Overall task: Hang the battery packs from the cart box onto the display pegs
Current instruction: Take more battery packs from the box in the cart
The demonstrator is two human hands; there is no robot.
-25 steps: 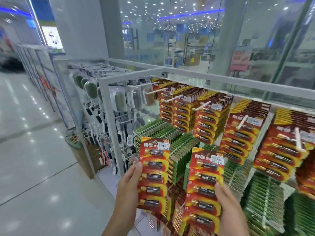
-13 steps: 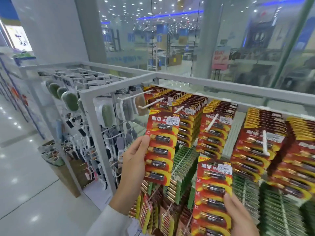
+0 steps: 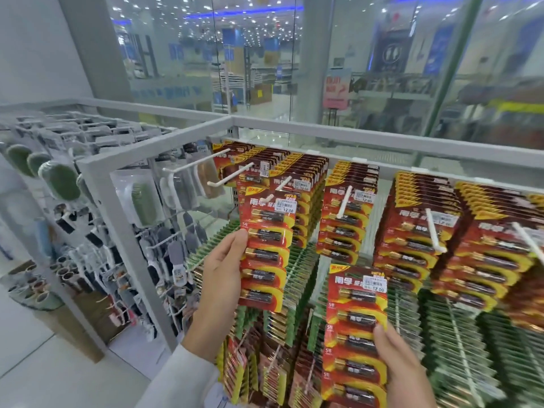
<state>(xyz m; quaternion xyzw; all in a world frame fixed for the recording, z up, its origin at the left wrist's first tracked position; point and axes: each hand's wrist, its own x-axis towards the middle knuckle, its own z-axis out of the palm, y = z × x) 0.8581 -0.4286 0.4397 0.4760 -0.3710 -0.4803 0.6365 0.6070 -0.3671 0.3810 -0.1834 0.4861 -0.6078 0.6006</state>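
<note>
The left hand [image 3: 223, 278] grips a red battery pack [image 3: 266, 245] by its edge, thumb on the front, and holds its top right at the tip of a white peg [image 3: 278, 189]. Whether the hole has caught the peg cannot be told. The right hand [image 3: 403, 369] pinches a second pack [image 3: 354, 328] lower down, in front of the green packs [image 3: 297, 260] and clear of any peg. Neither pack appears hung yet, so both remain to be placed. The cart box is out of view, so what is left in it is unknown. Counted: two packs in hand, five batteries showing in each, and six white pegs along the top row of the display rack [image 3: 147, 154], most already loaded with red packs.
</note>
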